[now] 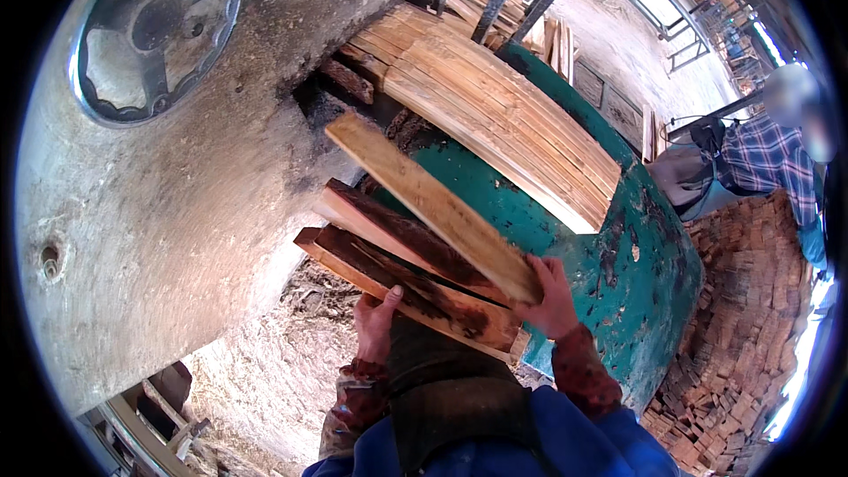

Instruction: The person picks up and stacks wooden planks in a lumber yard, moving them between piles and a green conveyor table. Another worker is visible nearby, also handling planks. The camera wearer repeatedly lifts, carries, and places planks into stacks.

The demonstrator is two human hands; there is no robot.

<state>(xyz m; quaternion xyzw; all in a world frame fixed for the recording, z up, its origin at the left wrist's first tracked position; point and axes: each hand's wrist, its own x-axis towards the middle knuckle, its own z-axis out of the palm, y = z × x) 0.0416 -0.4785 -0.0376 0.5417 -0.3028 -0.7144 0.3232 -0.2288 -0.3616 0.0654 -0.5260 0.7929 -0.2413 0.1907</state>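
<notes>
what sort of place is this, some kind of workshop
Probably a sawmill or similar wood workshop: sawn planks lie stacked on a green table, cut wood pieces are heaped at right, and a handwheel sits on what looks like heavy machinery.

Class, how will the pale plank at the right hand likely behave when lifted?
The pale plank is probably stiff: it looks thick and straight. With the right hand at one end, its long far part may dip.
</notes>
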